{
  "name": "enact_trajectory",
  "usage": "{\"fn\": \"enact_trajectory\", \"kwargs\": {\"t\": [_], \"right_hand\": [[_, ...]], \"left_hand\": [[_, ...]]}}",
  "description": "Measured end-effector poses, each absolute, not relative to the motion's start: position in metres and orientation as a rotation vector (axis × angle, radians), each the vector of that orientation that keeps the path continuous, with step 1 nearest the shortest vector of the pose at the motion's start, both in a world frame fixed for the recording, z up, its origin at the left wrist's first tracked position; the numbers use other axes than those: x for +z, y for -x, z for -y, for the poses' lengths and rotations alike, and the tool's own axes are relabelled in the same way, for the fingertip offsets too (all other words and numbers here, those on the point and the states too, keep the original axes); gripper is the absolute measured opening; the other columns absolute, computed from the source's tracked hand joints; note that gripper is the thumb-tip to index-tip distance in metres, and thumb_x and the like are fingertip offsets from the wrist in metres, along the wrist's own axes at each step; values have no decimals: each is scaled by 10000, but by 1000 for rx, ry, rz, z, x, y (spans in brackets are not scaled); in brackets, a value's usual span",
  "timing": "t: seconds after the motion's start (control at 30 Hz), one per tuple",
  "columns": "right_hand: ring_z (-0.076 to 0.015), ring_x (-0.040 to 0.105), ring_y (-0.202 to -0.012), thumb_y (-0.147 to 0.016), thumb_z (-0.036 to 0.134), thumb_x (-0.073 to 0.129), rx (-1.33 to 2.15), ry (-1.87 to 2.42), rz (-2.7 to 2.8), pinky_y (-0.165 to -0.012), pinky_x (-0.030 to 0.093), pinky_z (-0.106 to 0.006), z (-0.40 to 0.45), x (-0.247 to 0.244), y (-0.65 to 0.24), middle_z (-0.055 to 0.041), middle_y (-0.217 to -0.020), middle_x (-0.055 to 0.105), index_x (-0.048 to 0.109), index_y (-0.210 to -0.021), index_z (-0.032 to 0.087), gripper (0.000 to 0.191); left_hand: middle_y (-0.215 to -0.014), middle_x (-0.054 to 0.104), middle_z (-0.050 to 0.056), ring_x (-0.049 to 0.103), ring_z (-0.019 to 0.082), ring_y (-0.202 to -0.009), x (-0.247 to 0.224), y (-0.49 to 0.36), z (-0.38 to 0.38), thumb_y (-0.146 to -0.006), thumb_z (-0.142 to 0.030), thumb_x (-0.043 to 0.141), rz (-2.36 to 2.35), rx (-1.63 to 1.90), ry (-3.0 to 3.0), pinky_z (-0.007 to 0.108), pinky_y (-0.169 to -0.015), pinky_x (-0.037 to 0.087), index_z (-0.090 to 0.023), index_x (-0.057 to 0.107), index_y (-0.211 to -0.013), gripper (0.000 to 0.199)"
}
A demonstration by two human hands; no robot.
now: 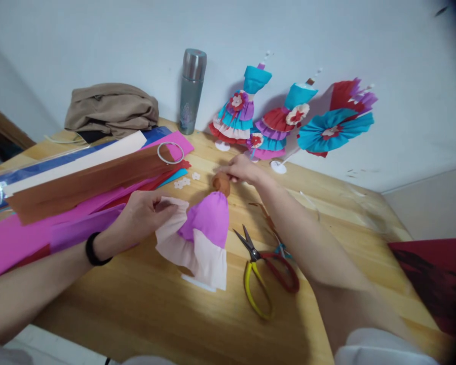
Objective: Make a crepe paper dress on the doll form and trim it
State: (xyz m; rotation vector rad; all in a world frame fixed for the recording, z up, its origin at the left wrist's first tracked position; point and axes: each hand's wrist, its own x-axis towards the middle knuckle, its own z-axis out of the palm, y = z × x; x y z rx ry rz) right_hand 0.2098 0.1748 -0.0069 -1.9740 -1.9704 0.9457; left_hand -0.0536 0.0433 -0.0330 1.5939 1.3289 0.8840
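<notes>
While the left hand (142,215) pinches the white ruffle (171,241) by its left edge, the paper dress (209,215) is at the table (155,314), long axis running hem to brown top (221,185), right hand (241,170) nearer the top, its grip unclear

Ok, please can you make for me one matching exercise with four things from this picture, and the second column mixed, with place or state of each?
1. scissors
2. flask
3. silver ring
4. left hand

A. pinching a pale ruffle
B. upright near the wall
C. lying with blades apart on the table
D. over one end of the brown sheet

Right pairs: 1-C, 2-B, 3-D, 4-A
</notes>
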Motion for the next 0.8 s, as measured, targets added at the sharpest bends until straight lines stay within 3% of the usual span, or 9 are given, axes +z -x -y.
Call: {"fn": "enact_trajectory", "kwargs": {"t": [0.27,0.47,0.57,0.63,0.73,0.8], "right_hand": [[-65,399,-369,-936,237,624,721,1600,1570,-420,291,-223,-137,51,-268,65,-405,441,501,-591,196,368],[-87,431,-418,-932,317,620,359,1331,1447,-457,340,-257,-102,91,-308,40,-513,516,496,-634,229,335],[-107,457,-422,-872,322,621,162,1210,1368,-443,329,-278,-81,97,-314,5,-536,549,521,-652,231,258],[-117,474,-430,-842,339,623,57,1177,1323,-436,319,-287,-70,97,-314,-6,-530,542,526,-657,230,236],[-107,487,-442,-842,359,631,0,1178,1278,-439,344,-277,-61,92,-314,11,-519,529,525,-666,225,245],[-94,480,-422,-847,334,641,20,1192,1243,-427,355,-257,-60,90,-314,27,-496,527,520,-653,218,256]], "left_hand": [[-1004,802,82,737,238,-907,-2,53,-35,-806,-455,787,-1058,829,-1730,297,-766,570,-195,821,-1012,333],[-797,770,102,709,208,-739,1,45,-47,-875,-675,618,-1008,1123,-1382,314,-698,578,-181,808,-824,532],[-757,752,107,690,187,-674,-10,36,-60,-832,-639,702,-1062,1010,-1142,286,-639,569,-140,776,-762,509],[-826,765,104,713,181,-748,-19,28,-70,-853,-575,717,-1015,865,-1002,260,-683,577,-125,775,-815,456],[-906,773,89,730,172,-838,-27,11,-84,-977,-529,573,-885,694,-824,246,-792,583,-118,774,-897,464],[-890,765,131,727,175,-796,-29,-4,-87,-999,-538,523,-835,585,-729,258,-772,585,-94,769,-874,523]]}}
